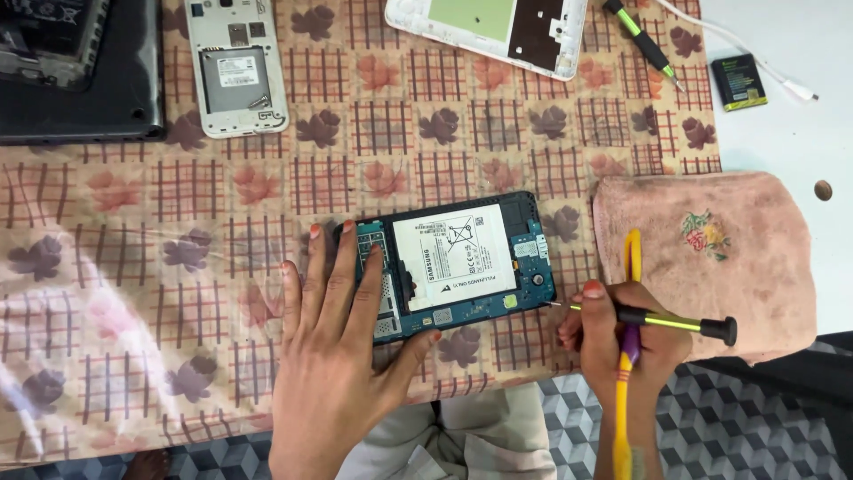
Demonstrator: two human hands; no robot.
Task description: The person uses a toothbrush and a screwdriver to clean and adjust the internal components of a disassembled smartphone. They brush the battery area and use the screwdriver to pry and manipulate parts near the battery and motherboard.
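Observation:
An opened small tablet (462,262) lies back-up on the patterned tablecloth, its white battery and blue circuit board exposed. My left hand (342,351) rests flat on the tablet's left end, fingers spread, thumb along its lower edge. My right hand (622,342) grips a green-and-black screwdriver (662,322), whose tip touches the tablet's lower right corner. The same hand also holds a yellow-and-purple toothbrush (627,373) that runs upright through the fist.
A white phone (235,67) with its back off lies at the top left beside a black device (80,71). A white tablet shell (493,27), a second screwdriver (644,40) and a loose battery (738,82) lie along the top. A pink towel (720,258) lies right of the tablet.

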